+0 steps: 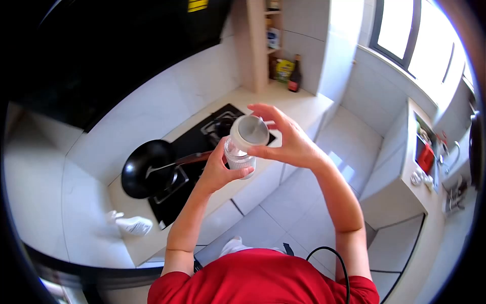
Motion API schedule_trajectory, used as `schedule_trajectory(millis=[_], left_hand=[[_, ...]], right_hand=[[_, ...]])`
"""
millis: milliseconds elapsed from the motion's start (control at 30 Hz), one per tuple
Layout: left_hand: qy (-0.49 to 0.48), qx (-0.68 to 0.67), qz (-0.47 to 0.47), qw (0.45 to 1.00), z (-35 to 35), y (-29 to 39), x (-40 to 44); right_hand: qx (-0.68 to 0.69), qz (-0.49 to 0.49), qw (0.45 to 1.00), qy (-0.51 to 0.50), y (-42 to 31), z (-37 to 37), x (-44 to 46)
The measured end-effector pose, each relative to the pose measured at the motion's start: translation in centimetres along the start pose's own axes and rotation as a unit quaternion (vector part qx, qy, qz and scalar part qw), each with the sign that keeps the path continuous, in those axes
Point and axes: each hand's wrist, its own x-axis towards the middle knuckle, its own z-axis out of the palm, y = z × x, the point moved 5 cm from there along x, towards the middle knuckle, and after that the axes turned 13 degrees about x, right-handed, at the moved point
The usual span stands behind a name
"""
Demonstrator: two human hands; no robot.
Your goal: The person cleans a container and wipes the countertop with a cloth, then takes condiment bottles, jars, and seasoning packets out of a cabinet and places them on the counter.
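A clear ribbed jar is held in my left hand, whose fingers and thumb wrap round its side. Above its mouth, my right hand grips a white lid with a round grey top, thumb at the lower edge and fingers at the upper right. The lid is tilted and overlaps the jar's top; whether the two touch is hard to tell. Both are over the front edge of the counter, beside the stove.
A black wok with a utensil in it sits on the stove. A white spray bottle lies at the counter's near left. A dark bottle and a yellow packet stand at the back. The sink counter is at right.
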Motion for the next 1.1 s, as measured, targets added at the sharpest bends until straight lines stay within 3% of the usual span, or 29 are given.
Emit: schedule_trajectory(millis=[133,300,467,533,800,1100], left_hand=[[-0.088,-0.031,0.007,0.996,11.6,0.2,7.4],[-0.222,-0.014,0.031,0.974,27.4,-0.2,16.8],[-0.330,-0.082,0.036,0.940,43.4,3.1,27.0],[-0.351,-0.114,0.055,0.928,49.8,3.9,31.3],[-0.476,-0.114,0.181,0.853,77.4,10.1,42.1],[-0.566,-0.115,0.171,0.798,104.0,11.2,47.5]], right_hand=[[0.152,0.083,0.981,0.092,5.6,-9.6,-7.9],[0.133,0.094,0.965,0.206,9.7,-22.7,-16.2],[0.095,0.117,0.945,0.289,13.8,-37.6,-23.3],[0.001,0.148,0.914,0.379,14.7,-43.5,-26.0],[-0.021,0.192,0.786,0.588,17.8,-62.9,-41.1],[-0.001,0.165,0.744,0.648,24.1,-80.4,-57.3]])
